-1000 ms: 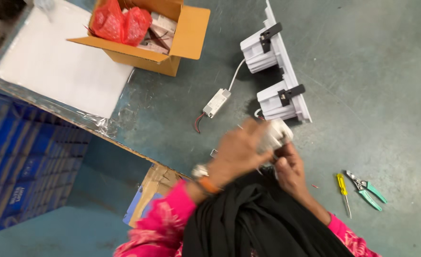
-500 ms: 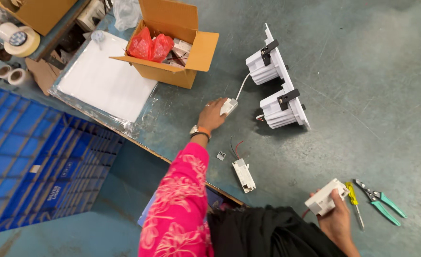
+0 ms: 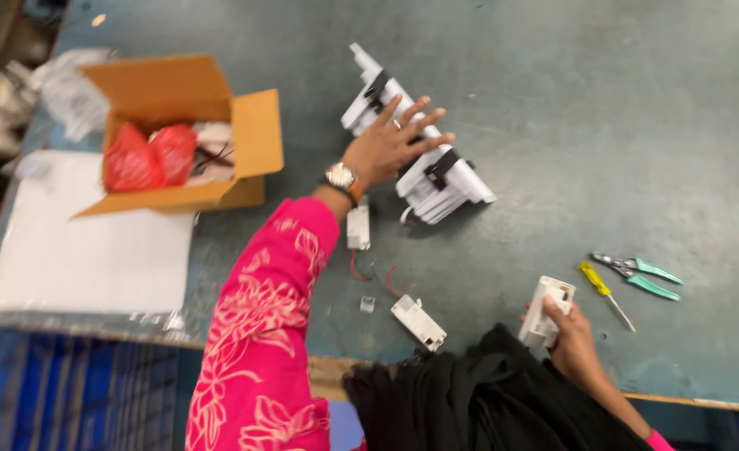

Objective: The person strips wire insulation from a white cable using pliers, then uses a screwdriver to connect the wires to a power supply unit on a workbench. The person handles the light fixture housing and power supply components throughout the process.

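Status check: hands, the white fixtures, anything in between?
Left hand open, flat on white double fixture. Right hand grips white housing. Small driver box beside left wrist.

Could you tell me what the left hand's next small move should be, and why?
Probably close the fingers around the white fixture. The left hand lies spread and open on top of it, not gripping, while the right hand already holds a small white box near the table edge.

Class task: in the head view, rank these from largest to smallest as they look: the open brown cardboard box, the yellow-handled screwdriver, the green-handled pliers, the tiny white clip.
1. Open brown cardboard box
2. Green-handled pliers and yellow-handled screwdriver: too alike to rank
3. Tiny white clip
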